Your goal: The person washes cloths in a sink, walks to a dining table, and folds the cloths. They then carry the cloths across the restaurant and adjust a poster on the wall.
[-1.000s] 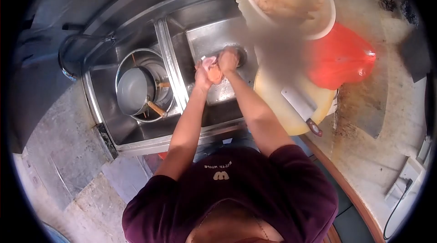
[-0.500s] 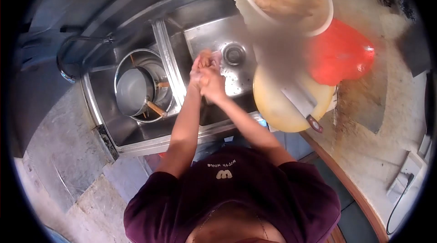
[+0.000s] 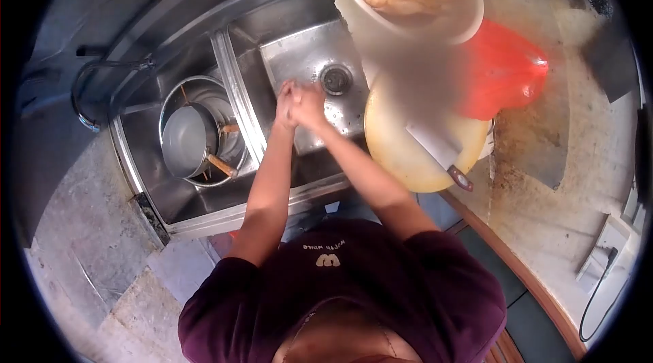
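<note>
My left hand (image 3: pixel 285 108) and my right hand (image 3: pixel 309 105) are pressed together over the right basin (image 3: pixel 299 57) of a steel sink. Their fingers wrap around each other and are a little blurred. No object shows between them, though the inner palms are hidden. Just right of my hands is the round drain (image 3: pixel 335 79), with wet drops on the metal around it.
The left basin holds a large pot (image 3: pixel 164 108) with a wooden-handled saucepan (image 3: pixel 185 142) inside. On the right, a cleaver (image 3: pixel 435 145) lies on a round cutting board (image 3: pixel 391 159). Behind are a white bowl (image 3: pixel 478 12) of raw poultry and a red plastic bag (image 3: pixel 507 70).
My hands stay together over the right basin, and their grip on each other has shifted. The whole view has moved slightly, so the sink and counter appear further left.
</note>
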`<state>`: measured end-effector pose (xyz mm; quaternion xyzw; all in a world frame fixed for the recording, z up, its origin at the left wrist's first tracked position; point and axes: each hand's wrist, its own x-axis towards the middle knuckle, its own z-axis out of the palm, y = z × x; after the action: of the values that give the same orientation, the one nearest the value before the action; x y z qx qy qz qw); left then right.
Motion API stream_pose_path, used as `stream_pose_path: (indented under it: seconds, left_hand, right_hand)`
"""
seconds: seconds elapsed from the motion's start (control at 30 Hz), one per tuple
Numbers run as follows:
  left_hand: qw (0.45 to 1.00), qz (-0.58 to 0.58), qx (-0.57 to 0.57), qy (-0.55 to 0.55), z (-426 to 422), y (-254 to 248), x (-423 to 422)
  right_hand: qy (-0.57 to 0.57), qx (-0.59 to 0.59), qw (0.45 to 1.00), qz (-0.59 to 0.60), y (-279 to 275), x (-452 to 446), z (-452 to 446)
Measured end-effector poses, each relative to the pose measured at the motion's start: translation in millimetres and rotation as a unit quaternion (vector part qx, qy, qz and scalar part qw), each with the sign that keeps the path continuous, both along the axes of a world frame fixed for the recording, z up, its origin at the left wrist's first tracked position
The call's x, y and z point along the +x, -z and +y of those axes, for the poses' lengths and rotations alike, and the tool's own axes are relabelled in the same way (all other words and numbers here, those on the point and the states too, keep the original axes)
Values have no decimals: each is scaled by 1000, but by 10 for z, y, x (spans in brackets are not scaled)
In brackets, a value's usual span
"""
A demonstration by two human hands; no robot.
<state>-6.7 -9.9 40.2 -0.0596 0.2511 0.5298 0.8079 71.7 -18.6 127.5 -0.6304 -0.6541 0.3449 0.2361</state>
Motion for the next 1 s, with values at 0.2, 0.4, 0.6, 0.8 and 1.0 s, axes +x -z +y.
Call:
stream_pose_path:
  seconds: [0.2,0.4,0.6,0.8,1.0]
  left_hand:
    - [983,155,-87,-46,115,5,73]
    - [912,397,-85,-58,349,-343,113]
    - [900,429,34,71,612,-848,156]
    - [926,375,28,38,822,-1032,121]
    - [932,352,57,66,863,-1349,135]
  right_hand:
    - [103,10,995,-10,770,124,400]
    - [214,-224,860,404,473,470,1825]
    - [246,-189,732,606,-203,360,2549]
    - [327,-68,880,337,-370,206,2504]
    - [254,37,964,67,-725,208,2054]
